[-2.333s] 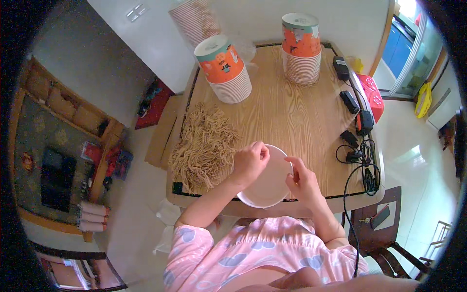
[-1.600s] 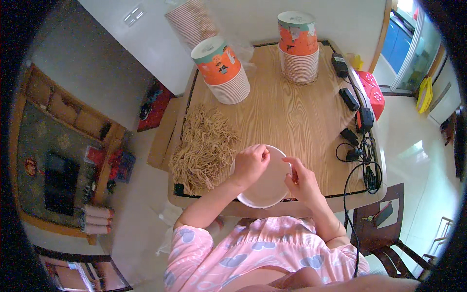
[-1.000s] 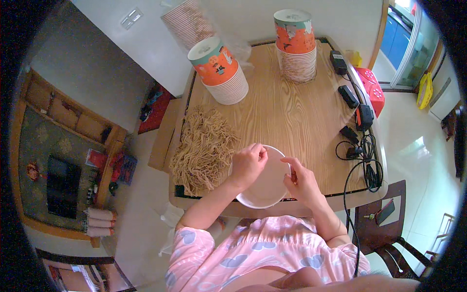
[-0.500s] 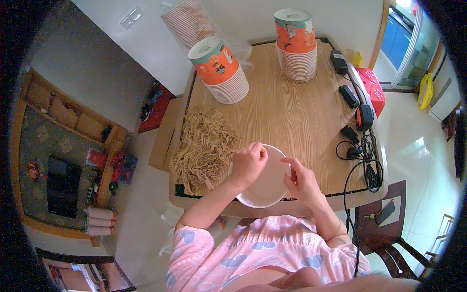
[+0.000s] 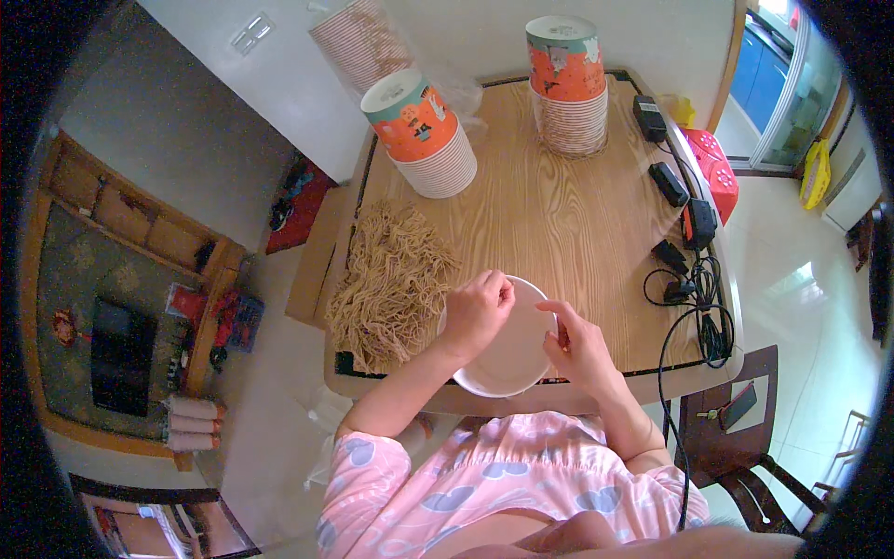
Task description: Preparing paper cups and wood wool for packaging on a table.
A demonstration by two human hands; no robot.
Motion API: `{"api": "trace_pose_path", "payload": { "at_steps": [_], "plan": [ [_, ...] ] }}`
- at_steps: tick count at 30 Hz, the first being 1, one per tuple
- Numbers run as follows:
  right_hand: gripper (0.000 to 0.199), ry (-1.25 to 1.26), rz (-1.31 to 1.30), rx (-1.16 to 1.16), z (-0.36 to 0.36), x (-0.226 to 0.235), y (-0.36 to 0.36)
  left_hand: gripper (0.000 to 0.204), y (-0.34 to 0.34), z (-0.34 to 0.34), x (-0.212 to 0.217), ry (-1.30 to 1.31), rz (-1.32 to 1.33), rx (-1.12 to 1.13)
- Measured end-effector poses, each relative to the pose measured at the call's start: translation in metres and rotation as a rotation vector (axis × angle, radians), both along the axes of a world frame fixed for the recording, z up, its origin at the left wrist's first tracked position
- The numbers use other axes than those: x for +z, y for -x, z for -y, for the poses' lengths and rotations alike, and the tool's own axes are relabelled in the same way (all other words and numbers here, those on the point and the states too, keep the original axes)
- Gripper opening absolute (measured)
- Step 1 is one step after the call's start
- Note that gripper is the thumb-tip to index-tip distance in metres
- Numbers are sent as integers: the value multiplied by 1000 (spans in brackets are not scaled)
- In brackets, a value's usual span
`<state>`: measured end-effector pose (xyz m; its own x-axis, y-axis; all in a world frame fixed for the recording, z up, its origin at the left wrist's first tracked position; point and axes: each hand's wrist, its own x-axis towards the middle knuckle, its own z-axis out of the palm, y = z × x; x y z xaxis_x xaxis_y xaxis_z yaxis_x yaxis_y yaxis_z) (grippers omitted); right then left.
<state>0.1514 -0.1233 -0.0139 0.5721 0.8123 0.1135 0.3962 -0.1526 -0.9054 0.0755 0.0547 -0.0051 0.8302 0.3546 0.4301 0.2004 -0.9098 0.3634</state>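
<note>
A white round paper tub [image 5: 503,359] stands at the near edge of the table, its pale inside facing up. My left hand [image 5: 478,315] is closed in a pinch over the tub's left side; whatever its fingers hold is too small to make out. At the right rim is my right hand [image 5: 582,349], its index finger and thumb apart in a curve and nothing visible between them. Its other fingers are mostly hidden. A loose heap of tan string-like strands [image 5: 391,284] lies just left of my left hand.
Two stacks of upturned orange and green paper tubs, a left stack [image 5: 424,135] and a right stack [image 5: 566,84], stand farther back. Another bagged stack [image 5: 363,42] is behind them. Black adapters [image 5: 668,184] and a coiled cable [image 5: 712,321] line the right edge. A dark chair [image 5: 736,424] stands at right.
</note>
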Motion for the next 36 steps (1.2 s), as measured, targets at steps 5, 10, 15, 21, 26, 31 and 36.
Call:
{"api": "trace_pose_path", "payload": {
  "at_steps": [5, 10, 15, 21, 26, 31, 36],
  "plan": [
    [42, -14, 1, 1, -1, 0, 0, 9, -1, -2, -4, -17, 16, -49],
    [40, -9, -19, -6, 0, 3, 0, 8, 0, -1, -2, -30, -14, -41],
    [40, -10, -13, -3, -1, 2, 1, 7, 0, -1, -2, -28, -48, -31],
    [41, -11, -25, -7, 0, 0, 0, 7, -3, 0, 1, -96, -86, -55],
    [41, -15, -35, 4, 2, 3, -1, 7, -4, -1, 1, -143, -119, -70],
    [39, -23, -42, 11, 2, 1, -2, 7, -6, 0, 2, -178, -133, -73],
    [32, 14, -91, 7, 3, 9, -4, 5, -3, 1, 5, 103, -64, -54]
  ]
}}
